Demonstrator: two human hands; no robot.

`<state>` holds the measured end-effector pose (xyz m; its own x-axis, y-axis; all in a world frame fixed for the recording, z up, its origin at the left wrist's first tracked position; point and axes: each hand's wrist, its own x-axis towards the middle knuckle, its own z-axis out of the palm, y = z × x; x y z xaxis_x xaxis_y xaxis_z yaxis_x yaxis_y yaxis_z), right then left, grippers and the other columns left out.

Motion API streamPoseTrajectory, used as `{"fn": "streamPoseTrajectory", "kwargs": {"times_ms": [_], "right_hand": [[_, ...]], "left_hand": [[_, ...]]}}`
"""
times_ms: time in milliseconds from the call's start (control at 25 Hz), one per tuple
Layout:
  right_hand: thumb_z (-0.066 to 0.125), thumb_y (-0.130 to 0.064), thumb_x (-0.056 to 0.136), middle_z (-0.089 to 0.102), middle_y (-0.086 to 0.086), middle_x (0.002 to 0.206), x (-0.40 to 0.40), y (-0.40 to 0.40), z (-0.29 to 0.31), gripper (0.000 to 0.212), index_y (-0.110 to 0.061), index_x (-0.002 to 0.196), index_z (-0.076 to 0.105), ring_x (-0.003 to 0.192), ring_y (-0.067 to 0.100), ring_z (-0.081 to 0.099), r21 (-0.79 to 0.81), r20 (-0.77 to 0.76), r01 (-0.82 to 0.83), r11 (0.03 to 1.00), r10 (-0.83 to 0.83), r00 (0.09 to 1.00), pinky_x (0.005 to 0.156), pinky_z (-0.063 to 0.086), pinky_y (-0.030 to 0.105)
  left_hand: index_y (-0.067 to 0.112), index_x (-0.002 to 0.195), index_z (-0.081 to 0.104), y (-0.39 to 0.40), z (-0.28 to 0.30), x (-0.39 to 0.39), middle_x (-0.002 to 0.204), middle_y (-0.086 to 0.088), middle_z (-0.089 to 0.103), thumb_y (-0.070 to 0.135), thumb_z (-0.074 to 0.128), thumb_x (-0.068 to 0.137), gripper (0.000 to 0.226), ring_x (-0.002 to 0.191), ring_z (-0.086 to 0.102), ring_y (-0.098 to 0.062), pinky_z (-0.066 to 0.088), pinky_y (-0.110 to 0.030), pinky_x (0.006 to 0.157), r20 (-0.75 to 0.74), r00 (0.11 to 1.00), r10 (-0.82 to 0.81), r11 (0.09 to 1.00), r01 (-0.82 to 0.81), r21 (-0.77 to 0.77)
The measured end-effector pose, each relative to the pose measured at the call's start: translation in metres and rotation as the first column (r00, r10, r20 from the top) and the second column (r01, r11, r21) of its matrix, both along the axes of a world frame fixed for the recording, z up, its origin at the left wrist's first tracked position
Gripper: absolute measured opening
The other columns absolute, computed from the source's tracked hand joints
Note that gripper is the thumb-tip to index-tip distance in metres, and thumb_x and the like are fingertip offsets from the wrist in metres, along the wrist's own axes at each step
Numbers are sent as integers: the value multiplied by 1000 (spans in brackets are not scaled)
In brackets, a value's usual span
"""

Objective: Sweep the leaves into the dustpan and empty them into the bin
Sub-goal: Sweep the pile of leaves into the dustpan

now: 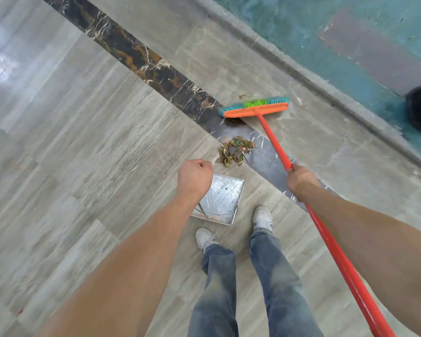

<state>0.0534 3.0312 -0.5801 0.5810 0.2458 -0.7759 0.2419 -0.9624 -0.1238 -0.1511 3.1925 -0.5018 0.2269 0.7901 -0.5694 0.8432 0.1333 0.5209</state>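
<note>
Right hand (301,180) grips the broom (254,108) handle; left hand (195,177) fisted over the dustpan (225,198) handle; leaves (236,150) between.

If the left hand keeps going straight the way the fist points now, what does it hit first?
Most likely the leaf pile. The left hand, closed on the dustpan handle, points up-frame and slightly right, and the leaves lie just beyond the pan's open edge. Depth is unclear: the hand is well above the floor, so it may pass over them.
</note>
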Motion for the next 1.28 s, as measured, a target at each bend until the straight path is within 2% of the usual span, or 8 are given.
{"fn": "streamPoseTrajectory", "kwargs": {"times_ms": [160,320,400,520,680,880,1080,1280], "right_hand": [[29,-27,101,59,9,87,-56,-41,14,34,-15,126,49,71,33,60,42,-114,31,999,-26,993,65,55,42],[34,-27,101,66,15,107,-107,-81,45,33,-18,127,52,84,37,64,29,-220,13,999,-7,976,71,52,42],[35,-27,101,65,10,93,-128,-97,62,33,-16,125,55,66,27,59,7,-291,20,1000,-17,956,67,53,41],[34,-29,101,48,3,61,-138,-122,92,36,-24,131,55,38,14,41,-42,-422,93,995,-102,901,34,39,24],[34,-36,101,45,7,61,-127,-149,138,38,-46,135,45,32,13,36,-92,-549,192,977,-211,809,34,32,19],[35,-36,101,40,6,62,-110,-122,148,37,-45,135,47,37,12,30,-41,-503,336,941,-310,807,37,26,16],[37,-34,101,41,7,60,-67,-75,115,37,-34,137,48,33,9,28,20,-364,489,872,-449,816,32,27,13],[44,-23,96,43,8,53,3,-35,70,25,-18,117,58,33,16,36,125,-214,398,909,-367,905,36,36,21]], "left_hand": [[18,43,28,-6,1,1,34,8,24,14,43,76,37,33,23,-11,15,-17,30,-5,1000,-4,1000,4,-17],[16,44,34,-8,4,-7,36,8,28,13,46,79,36,36,24,-9,20,-24,38,-5,1000,3,1000,-3,14],[16,41,38,-17,4,-13,31,7,31,12,46,80,39,34,26,-8,21,-25,39,-13,1000,11,1000,-11,8],[18,41,40,-23,5,-32,32,7,32,9,46,81,41,39,30,-13,21,-27,42,12,1000,25,1000,-25,-14],[18,45,36,-30,13,-62,41,7,35,9,46,85,42,41,32,-13,22,-26,40,-16,999,-33,999,33,18],[16,42,36,-52,34,-77,41,4,32,8,47,83,43,46,29,-16,23,-31,44,25,995,-95,995,94,13],[18,44,36,-28,58,-79,37,8,32,12,44,85,41,35,25,-9,24,-21,39,53,960,-274,958,277,-72],[15,49,37,-18,62,-84,40,-5,36,10,43,91,43,34,25,-7,23,-19,39,68,902,-426,899,430,-85]]}}
